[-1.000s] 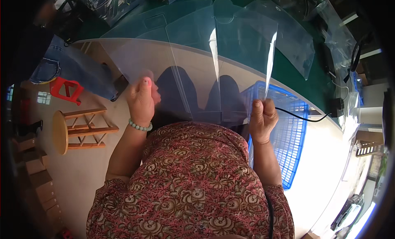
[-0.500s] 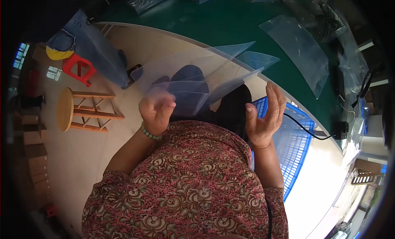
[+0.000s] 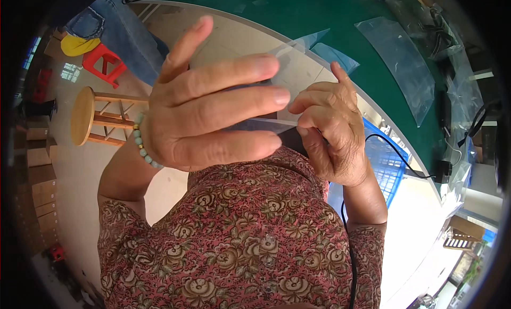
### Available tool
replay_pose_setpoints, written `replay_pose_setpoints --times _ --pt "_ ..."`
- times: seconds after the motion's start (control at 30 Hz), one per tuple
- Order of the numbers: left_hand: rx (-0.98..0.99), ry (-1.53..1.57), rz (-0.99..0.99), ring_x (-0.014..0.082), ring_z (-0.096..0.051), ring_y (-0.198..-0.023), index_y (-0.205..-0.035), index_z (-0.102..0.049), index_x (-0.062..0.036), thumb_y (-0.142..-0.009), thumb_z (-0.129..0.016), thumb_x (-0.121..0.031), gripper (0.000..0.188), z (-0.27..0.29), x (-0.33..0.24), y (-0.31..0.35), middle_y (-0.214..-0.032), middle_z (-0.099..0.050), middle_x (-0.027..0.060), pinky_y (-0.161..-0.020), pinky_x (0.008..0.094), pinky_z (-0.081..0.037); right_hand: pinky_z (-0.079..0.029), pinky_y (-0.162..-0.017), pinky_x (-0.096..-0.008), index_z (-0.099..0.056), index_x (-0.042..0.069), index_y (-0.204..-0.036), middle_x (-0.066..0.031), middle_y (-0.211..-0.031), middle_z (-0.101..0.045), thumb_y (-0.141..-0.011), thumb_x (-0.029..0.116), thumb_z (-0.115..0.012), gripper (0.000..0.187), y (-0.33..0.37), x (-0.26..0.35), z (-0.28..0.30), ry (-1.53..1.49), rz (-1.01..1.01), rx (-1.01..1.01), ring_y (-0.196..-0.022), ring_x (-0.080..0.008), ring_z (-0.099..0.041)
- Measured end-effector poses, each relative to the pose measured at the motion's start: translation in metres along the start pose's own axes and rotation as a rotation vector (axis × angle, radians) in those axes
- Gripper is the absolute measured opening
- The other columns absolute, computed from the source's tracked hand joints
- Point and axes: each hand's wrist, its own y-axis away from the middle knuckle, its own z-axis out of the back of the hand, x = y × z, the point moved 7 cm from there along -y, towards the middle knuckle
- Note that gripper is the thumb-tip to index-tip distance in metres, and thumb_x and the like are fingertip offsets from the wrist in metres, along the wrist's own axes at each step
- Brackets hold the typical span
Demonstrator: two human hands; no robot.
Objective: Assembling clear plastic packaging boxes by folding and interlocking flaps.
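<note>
My left hand, with a beaded bracelet at its wrist, is raised high in the middle with its fingers spread. My right hand is close to its fingertips on the right. Its thumb and fingers are curled together, and whatever lies between them, if anything, is too small or hidden to make out. Clear plastic sheets lie beyond and below my hands, mostly hidden by the left one. Other clear sheet corners reach onto the edge of the green table.
The green-topped table curves across the far side, with a large clear sheet on it. A blue plastic basket and a black cable are at right. At left are a wooden stool, a red stool and a person's jeans.
Both hands have risen toward the camera and come together. My left hand has spread its fingers and covers the sheets; my right hand has curled from an open pose.
</note>
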Motion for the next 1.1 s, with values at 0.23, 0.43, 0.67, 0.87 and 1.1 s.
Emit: replay_pose_setpoints --times 0.23,0.43,0.67,0.87,1.1 --pt "0.715 0.078 0.17 0.0176 -0.058 -0.055 -0.115 -0.072 -0.0068 -0.078 -0.083 -0.02 0.04 0.002 0.041 -0.087 -0.061 -0.056 -0.0003 -0.113 0.0603 -0.034 -0.047 -0.094 -0.049 -0.061 0.009 -0.093 -0.0041 -0.087 -0.066 -0.071 -0.002 -0.073 0.028 -0.006 -0.002 0.029 0.109 0.031 -0.023 -0.083 -0.0253 -0.064" --pt "0.986 0.057 0.339 0.018 -0.059 -0.054 -0.124 -0.07 -0.0114 -0.082 -0.082 -0.025 0.046 0.001 0.051 -0.072 -0.059 -0.06 -0.0011 -0.117 0.058 -0.028 -0.046 -0.07 -0.0385 -0.065 0.011 -0.1 -0.0037 -0.101 -0.067 -0.071 0.002 -0.075 0.032 -0.019 0.001 0.018 0.174 0.073 0.006 -0.078 -0.0241 -0.065" --pt "0.832 -0.099 0.224 0.0233 -0.065 -0.082 -0.088 -0.072 -0.0112 -0.077 -0.077 -0.022 0.016 -0.021 0.047 -0.048 -0.074 -0.064 0.0022 -0.111 0.0495 -0.039 -0.046 -0.065 -0.0353 -0.07 0.01 -0.1 -0.0048 -0.107 -0.067 -0.067 0.023 -0.085 0.039 -0.023 0.001 0.003 0.316 -0.034 0.174 -0.08 -0.0231 -0.067" --pt "0.73 -0.13 0.133 0.0221 -0.059 -0.078 -0.082 -0.074 -0.0078 -0.066 -0.082 -0.014 0.019 -0.036 0.041 -0.03 -0.072 -0.062 0.0035 -0.108 0.045 -0.041 -0.045 -0.072 -0.0374 -0.073 0.009 -0.097 -0.0037 -0.092 -0.066 -0.065 0.025 -0.086 0.038 -0.023 0.002 -0.002 0.323 -0.035 0.275 -0.075 -0.0229 -0.061" --pt "0.741 -0.142 0.049 0.0188 -0.059 -0.078 -0.072 -0.072 -0.0058 -0.067 -0.073 -0.009 0.007 -0.051 0.017 -0.027 -0.066 -0.057 0.0027 -0.118 0.0484 -0.036 -0.042 -0.078 -0.0414 -0.07 0.008 -0.079 -0.0011 -0.068 -0.058 -0.063 0.019 -0.085 0.024 -0.02 0.004 -0.009 0.285 0.011 0.276 -0.072 -0.0227 -0.057"
